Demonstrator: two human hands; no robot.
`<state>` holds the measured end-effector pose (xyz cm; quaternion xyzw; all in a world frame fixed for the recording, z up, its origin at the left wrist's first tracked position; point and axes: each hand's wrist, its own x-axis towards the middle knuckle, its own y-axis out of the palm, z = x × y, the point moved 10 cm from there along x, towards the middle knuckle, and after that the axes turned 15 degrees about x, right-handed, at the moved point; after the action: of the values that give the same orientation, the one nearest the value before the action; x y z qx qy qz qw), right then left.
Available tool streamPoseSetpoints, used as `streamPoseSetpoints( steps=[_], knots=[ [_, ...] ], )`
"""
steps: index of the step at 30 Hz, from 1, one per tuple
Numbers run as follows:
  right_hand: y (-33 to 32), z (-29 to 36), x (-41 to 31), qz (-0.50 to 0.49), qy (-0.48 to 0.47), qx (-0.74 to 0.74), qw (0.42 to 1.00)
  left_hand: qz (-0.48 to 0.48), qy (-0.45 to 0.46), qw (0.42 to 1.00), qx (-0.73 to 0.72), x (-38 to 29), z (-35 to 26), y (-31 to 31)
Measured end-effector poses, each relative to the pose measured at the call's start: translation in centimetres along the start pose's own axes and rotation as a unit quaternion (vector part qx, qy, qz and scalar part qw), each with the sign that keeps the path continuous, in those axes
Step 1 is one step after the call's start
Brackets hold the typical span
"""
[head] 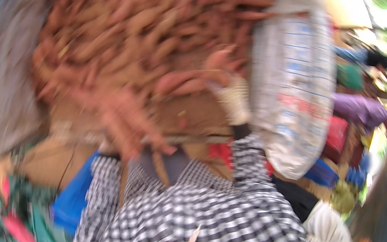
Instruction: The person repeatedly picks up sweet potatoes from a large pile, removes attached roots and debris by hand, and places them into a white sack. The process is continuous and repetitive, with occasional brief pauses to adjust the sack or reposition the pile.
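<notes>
A big heap of reddish-brown sweet potatoes fills the area before me. My right hand, in a whitish knit glove, is closed on sweet potatoes at the heap's near right edge. Blurred sweet potatoes show above my lap, in front of my left hand. That hand is mostly hidden; only a pale bit shows at the end of the checkered left sleeve, so its grip cannot be told. A thin brownish piece appears between my knees.
A white woven sack with blue and red printing lies right of the heap. Pale sheeting bounds the left. Cardboard and blue material lie at lower left. A person in white is at lower right; other people are farther off.
</notes>
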<state>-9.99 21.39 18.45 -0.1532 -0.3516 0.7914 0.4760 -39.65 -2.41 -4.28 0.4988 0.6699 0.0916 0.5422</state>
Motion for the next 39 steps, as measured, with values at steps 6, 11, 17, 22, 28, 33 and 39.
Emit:
streamPoseSetpoints(
  steps=[6,11,17,22,28,33,39],
  knots=[
    [1.2,8.4,-5.0,0.076,0.205,0.423,0.879,0.171,0.063,0.982,-0.041,-0.5,1.7,8.9],
    [7.3,12.3,-4.8,0.135,0.109,0.367,0.914,0.133,0.012,0.991,0.001,-3.9,2.3,15.1],
    [8.9,14.5,-5.4,0.128,0.071,0.501,0.853,0.156,0.106,0.975,0.121,-8.9,-2.2,19.2],
    [11.0,15.0,-4.6,0.167,0.16,0.658,0.717,0.02,0.176,0.966,0.186,-12.4,-5.4,20.5],
    [13.8,16.4,-4.6,0.212,0.229,0.716,0.624,-0.063,0.233,0.932,0.27,-15.4,-9.8,22.8],
    [15.2,21.4,-3.2,0.206,0.223,0.764,0.569,-0.112,0.267,0.902,0.319,-17.4,-13.9,21.3],
    [18.4,27.4,1.9,0.214,0.232,0.707,0.633,-0.107,0.273,0.922,0.251,-19.6,-22.5,16.7]
  ],
)
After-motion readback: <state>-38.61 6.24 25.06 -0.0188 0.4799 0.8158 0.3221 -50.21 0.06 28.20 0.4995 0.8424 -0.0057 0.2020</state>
